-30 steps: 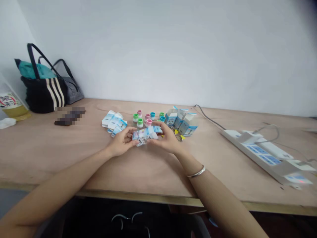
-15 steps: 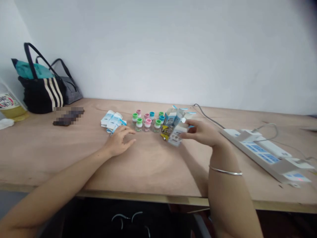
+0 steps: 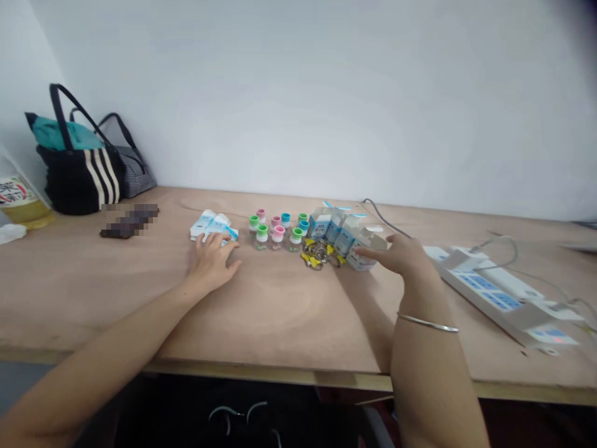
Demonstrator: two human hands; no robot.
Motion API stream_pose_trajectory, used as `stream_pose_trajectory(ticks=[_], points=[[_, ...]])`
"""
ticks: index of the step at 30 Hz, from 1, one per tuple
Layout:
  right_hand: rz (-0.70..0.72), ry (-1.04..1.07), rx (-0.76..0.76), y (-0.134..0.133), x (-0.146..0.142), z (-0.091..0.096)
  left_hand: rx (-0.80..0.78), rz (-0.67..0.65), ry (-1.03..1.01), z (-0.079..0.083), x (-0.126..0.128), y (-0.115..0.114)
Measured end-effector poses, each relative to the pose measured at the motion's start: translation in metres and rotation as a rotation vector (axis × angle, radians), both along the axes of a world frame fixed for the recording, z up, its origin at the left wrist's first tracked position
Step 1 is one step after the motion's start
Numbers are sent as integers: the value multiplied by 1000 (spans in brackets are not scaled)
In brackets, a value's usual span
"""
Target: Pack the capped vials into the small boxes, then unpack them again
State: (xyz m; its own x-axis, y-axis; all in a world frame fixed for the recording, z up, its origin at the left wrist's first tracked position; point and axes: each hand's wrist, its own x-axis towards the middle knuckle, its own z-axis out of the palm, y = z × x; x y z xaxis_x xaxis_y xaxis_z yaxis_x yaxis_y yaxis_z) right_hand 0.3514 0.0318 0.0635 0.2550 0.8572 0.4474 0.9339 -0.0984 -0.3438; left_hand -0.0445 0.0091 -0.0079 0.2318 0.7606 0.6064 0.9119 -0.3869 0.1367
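My right hand grips a small open-topped white-and-blue box at its right side, thumb in front. The box stands at the near end of a row of similar open boxes. Left of it lies a heap of metal key rings with yellow parts. My left hand reaches over a stack of flattened white-and-blue cartons, its fingers apart and the fingertips at the stack's near edge; whether they touch is unclear. Several small clear jars with green, pink and blue lids stand between my hands.
On the right lies a white power strip with plugs and a grey cable. A blurred-out dark phone-like object is at left. Behind it stand a black striped bag and a bottle of yellow liquid. The wooden table meets a wall.
My right hand has moved right and set the box down at the end of the row, uncovering more of the key rings. My left hand has shifted left onto the flattened cartons.
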Motion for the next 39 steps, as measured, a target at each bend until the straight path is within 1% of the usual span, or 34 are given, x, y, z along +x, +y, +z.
stream_pose_trajectory(ticks=[2,3,4,5,6,8,9,10,11,13,15,18,22,24,26,29,32,34,37,39], points=[[-140,-21,123,-4,-13,4,-17,42,4,-2,-1,0],[-130,-19,195,-6,-24,5,-26,52,2,-4,-1,1],[-51,-2,228,-9,-38,4,-36,55,0,-5,-2,1],[72,32,216,-11,-54,2,-43,52,1,-6,-3,1],[244,59,154,-13,-72,-1,-47,47,3,-7,-4,2],[612,38,-13,-17,-107,-13,-44,32,9,-8,-6,3],[743,4,-87,-20,-122,-20,-38,21,10,-9,-6,3],[837,-23,-141,-22,-135,-27,-29,11,9,-9,-6,4],[900,-33,-170,-24,-145,-33,-19,2,4,-9,-6,4],[990,-37,-206,-28,-157,-43,18,-13,-16,-6,-5,4],[1020,-34,-204,-29,-160,-48,89,-26,-53,-1,-4,3],[985,-27,-150,-25,-153,-47,240,-60,-142,10,-3,-1],[902,22,27,-18,-140,-39,391,-165,-316,18,3,-14],[916,39,136,-17,-136,-36,422,-202,-448,20,8,-18],[980,31,230,-18,-136,-34,420,-231,-592,20,13,-19],[1061,-26,305,-24,-141,-32,337,-283,-801,18,18,-15],[1048,-123,299,-32,-148,-31,173,-283,-956,14,19,-9],[1019,-200,261,-35,-151,-31,23,-270,-1036,11,19,-6],[996,-297,157,-37,-152,-31,-233,-276,-1162,3,22,-3],[989,-322,88,-37,-152,-31,-345,-278,-1207,-2,25,-1]])
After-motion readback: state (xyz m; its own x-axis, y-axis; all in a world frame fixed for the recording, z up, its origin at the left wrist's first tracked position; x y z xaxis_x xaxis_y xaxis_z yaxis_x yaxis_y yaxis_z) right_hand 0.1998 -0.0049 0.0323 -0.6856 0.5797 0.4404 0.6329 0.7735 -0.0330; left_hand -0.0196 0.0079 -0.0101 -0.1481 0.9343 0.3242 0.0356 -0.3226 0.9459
